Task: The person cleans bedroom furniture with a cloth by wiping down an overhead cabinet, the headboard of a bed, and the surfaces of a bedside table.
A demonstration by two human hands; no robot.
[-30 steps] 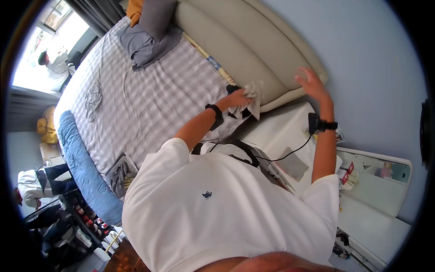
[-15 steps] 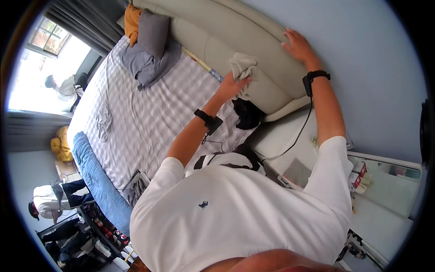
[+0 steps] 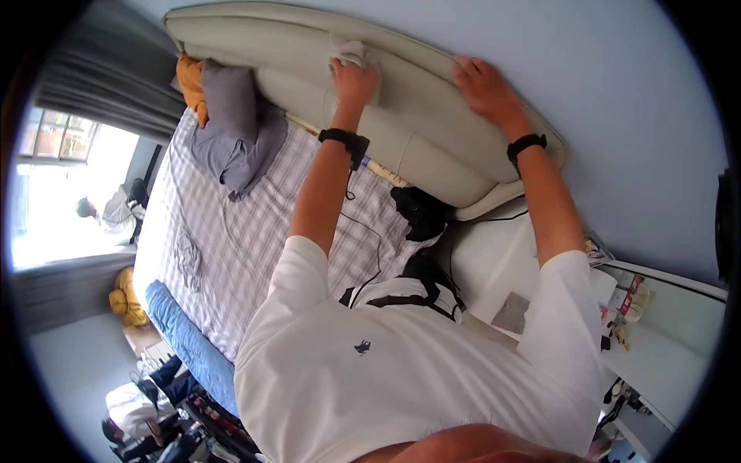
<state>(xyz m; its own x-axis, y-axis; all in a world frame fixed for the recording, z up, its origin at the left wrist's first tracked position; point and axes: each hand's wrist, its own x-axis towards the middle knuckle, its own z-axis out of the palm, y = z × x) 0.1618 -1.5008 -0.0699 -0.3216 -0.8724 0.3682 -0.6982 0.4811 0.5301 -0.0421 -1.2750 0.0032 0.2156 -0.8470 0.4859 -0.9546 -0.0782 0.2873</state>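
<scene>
My left hand [image 3: 355, 83] is closed on a light beige cloth [image 3: 351, 51] and presses it against the padded beige headboard [image 3: 293, 85], near its upper part. Part of the cloth is hidden behind my fingers. Over on the right, my right hand [image 3: 482, 89] lies on the headboard's top edge, beside the wall, with its fingers outstretched and no loose object in it. Both wrists wear black bands, the left one with a small box and a cable. Below the headboard is the bed with a plaid sheet [image 3: 309, 208].
Grey pillows [image 3: 229, 100] and an orange pillow [image 3: 191, 86] lean at the headboard's left end. A black item [image 3: 421, 212] lies on the bed corner. Right stands a white cabinet [image 3: 482, 255]. A blue quilt [image 3: 189, 332] lines the foot; a person [image 3: 139, 405] bends beyond it.
My left hand has moved up and left along the headboard with the cloth. My right hand has shifted slightly left along the top edge. The view has turned and moved toward the headboard.
</scene>
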